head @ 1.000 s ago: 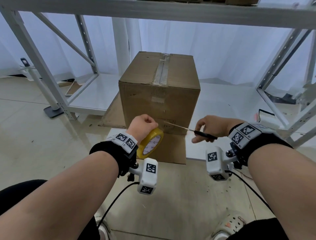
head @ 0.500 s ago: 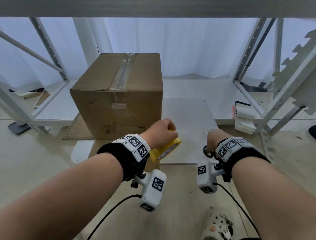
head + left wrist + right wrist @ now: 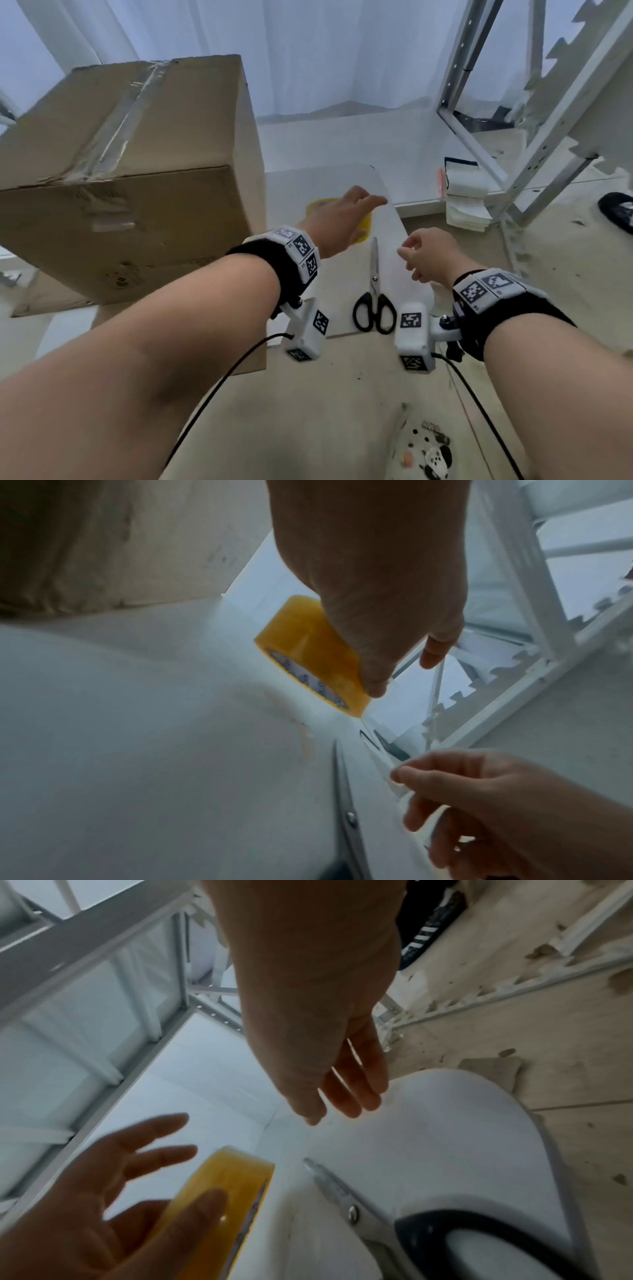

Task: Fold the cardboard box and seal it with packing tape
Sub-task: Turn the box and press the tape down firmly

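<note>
The brown cardboard box (image 3: pixel 130 178) stands closed at the left, with clear tape along its top seam. To its right, on a white board (image 3: pixel 325 185), the yellow tape roll (image 3: pixel 365 226) rests on its edge. My left hand (image 3: pixel 342 219) hovers over the roll with fingers spread; only the thumb touches the roll (image 3: pixel 232 1177). Black-handled scissors (image 3: pixel 374 291) lie flat on the board. Just right of the blades, my right hand (image 3: pixel 428 253) hangs relaxed and holds nothing. From the left wrist, the roll (image 3: pixel 308 647) sits under the palm.
A white metal shelf frame (image 3: pixel 479 102) rises at the right, with a stack of white sheets (image 3: pixel 466 195) at its foot. Flat cardboard (image 3: pixel 44 298) lies under the box. A dark shoe (image 3: pixel 616 209) and my sandalled foot (image 3: pixel 424 452) are on the floor.
My left hand carried the tape roll from the box front to the white board and loosened its grip. My right hand laid the scissors down and let go. The view swung right.
</note>
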